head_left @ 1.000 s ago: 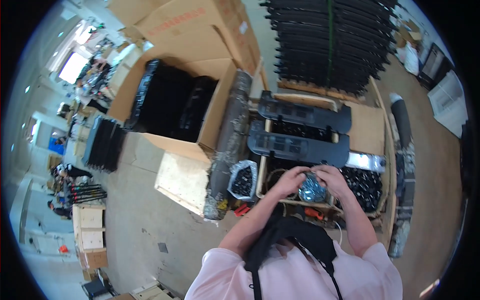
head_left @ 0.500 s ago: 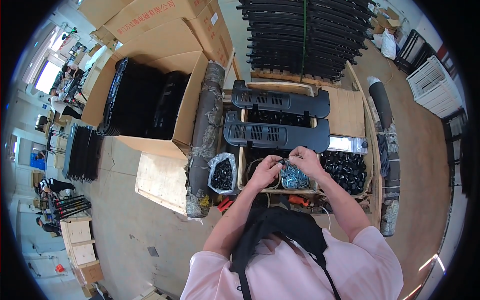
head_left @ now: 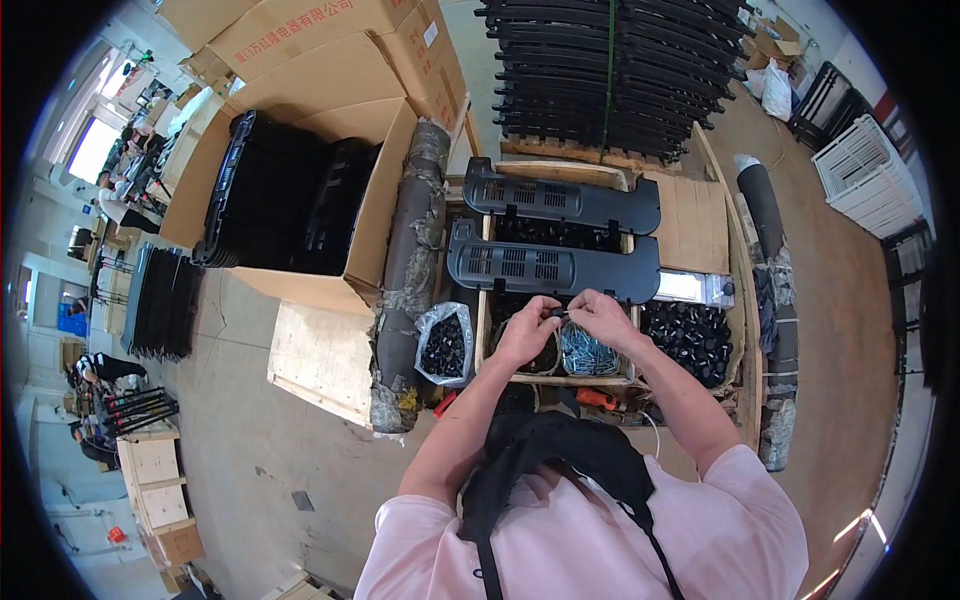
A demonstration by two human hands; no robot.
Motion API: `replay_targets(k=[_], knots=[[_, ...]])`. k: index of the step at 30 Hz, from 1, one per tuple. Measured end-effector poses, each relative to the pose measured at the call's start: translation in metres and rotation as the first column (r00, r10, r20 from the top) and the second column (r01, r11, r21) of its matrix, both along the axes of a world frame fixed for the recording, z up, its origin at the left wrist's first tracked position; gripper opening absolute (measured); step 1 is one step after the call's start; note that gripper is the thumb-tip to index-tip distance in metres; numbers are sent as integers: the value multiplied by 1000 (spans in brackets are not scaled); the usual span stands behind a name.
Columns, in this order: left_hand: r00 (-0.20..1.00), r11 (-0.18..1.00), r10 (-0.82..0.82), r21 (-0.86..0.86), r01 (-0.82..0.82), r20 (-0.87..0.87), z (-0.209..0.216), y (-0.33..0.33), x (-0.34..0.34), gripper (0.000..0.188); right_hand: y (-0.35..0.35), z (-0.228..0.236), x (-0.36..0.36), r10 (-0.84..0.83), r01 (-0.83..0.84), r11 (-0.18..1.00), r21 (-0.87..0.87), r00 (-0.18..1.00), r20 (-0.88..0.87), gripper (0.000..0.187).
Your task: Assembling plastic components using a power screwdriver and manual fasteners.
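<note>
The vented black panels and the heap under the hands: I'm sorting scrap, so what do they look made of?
The vented black panels look like moulded plastic: matte, with uniform slotted grilles. The heap of small bluish-silver pieces below the left hand and right hand glints like plated metal, probably screws; too small to be sure.

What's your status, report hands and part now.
Left hand and right hand together above screw tray, pinching small black part. Grip detail too small to tell. Black panel just beyond, nothing blocking.

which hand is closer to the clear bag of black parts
Left. The left hand is just right of the clear bag; the right hand is farther right, over the screws.
</note>
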State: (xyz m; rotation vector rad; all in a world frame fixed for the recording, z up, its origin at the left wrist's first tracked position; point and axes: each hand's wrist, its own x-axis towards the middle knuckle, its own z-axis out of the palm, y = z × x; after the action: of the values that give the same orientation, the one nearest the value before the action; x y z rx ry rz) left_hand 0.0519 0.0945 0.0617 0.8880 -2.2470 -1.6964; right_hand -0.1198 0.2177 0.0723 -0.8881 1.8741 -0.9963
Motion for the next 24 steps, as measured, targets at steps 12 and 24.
replay_targets(k=[12,24], knots=[[1000,907,0,-420,13,30,14,-72,35,33,-79,-3,37,81,-114,991,-77,934,-347,23],[985,830,4,-550,92,171,9,-107,37,34,-120,-14,55,82,-151,985,-78,822,-564,17]])
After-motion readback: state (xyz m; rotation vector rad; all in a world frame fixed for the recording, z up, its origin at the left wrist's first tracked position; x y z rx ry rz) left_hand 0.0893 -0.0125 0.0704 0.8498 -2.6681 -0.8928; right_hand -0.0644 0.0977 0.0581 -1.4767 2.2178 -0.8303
